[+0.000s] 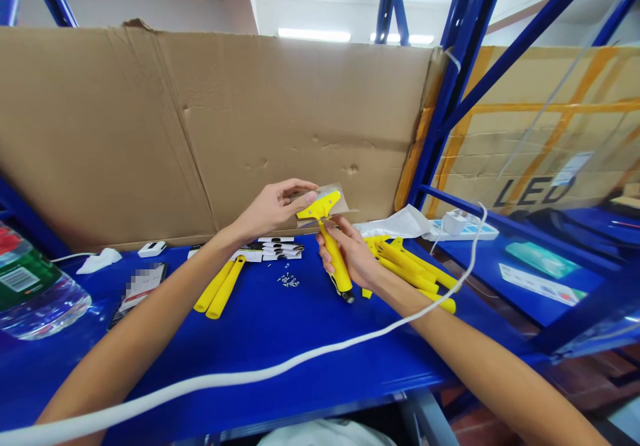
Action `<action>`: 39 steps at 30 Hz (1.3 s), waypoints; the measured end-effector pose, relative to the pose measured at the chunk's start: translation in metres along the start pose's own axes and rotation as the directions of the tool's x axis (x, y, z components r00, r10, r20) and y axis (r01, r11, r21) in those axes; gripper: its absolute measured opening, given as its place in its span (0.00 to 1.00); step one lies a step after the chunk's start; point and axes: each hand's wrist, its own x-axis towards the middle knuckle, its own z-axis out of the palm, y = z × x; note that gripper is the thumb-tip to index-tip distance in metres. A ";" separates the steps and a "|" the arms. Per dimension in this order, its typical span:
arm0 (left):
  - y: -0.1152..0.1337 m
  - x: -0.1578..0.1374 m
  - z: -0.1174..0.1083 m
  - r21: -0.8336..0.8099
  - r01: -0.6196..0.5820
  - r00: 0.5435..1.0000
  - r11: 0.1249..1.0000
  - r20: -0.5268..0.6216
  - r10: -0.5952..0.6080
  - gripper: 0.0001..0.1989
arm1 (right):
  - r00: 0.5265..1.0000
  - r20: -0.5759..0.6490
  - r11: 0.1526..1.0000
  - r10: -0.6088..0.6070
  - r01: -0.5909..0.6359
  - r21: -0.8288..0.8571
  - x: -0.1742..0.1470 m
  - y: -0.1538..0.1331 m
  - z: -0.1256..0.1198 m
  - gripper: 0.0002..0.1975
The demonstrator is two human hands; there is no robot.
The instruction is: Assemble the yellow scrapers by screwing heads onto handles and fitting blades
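My right hand (pixel 350 249) is wrapped round the handle of a yellow scraper (pixel 334 253), held tilted above the blue table. A clear plastic piece (pixel 345 199) lies about the scraper's wide head, where two screws show. At the head's left end, my left hand (pixel 280 203) closes its thumb and fingers on the scraper and plastic; the exact grip is partly hidden. Below the handle a dark tip shows, and I cannot tell what it belongs to. Small screws and nuts (pixel 289 281) are scattered left of the scraper. Two yellow handles (pixel 220 287) lie farther left.
More yellow scraper parts (pixel 413 263) are piled right of my right hand. Small packets (pixel 283 249) lie behind the screws. A white cable (pixel 300 365) crosses the foreground. A phone (pixel 140 289) and bottle (pixel 37 286) stand left; cardboard (pixel 290 113) walls the back.
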 end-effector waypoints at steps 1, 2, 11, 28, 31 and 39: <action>0.003 -0.001 -0.003 0.013 0.008 0.999 1.000 0.044 -0.008 0.27 | 1.000 0.002 1.000 0.013 -0.013 0.007 0.000 0.000 0.000 0.25; 0.005 -0.002 -0.007 0.029 0.018 0.996 0.999 0.088 -0.020 0.28 | 1.000 0.004 1.000 0.026 -0.026 0.012 -0.001 0.001 0.000 0.24; 0.014 -0.010 -0.028 0.193 0.052 0.973 0.980 0.211 -0.094 0.26 | 0.994 0.032 0.994 0.109 -0.108 -0.013 -0.003 0.006 0.001 0.25; 0.030 -0.013 -0.049 0.295 0.023 0.967 0.955 0.235 -0.096 0.19 | 0.986 0.132 0.992 0.106 -0.096 -0.077 -0.009 0.014 0.005 0.17; 0.025 -0.011 -0.052 0.276 0.000 0.971 0.961 0.231 -0.066 0.16 | 0.976 0.186 0.994 0.111 -0.112 -0.005 -0.011 0.009 0.006 0.16; 0.008 -0.005 -0.047 0.242 -0.051 0.987 0.969 0.158 0.012 0.20 | 0.990 0.108 0.955 -0.091 0.118 -0.272 -0.010 0.017 0.005 0.30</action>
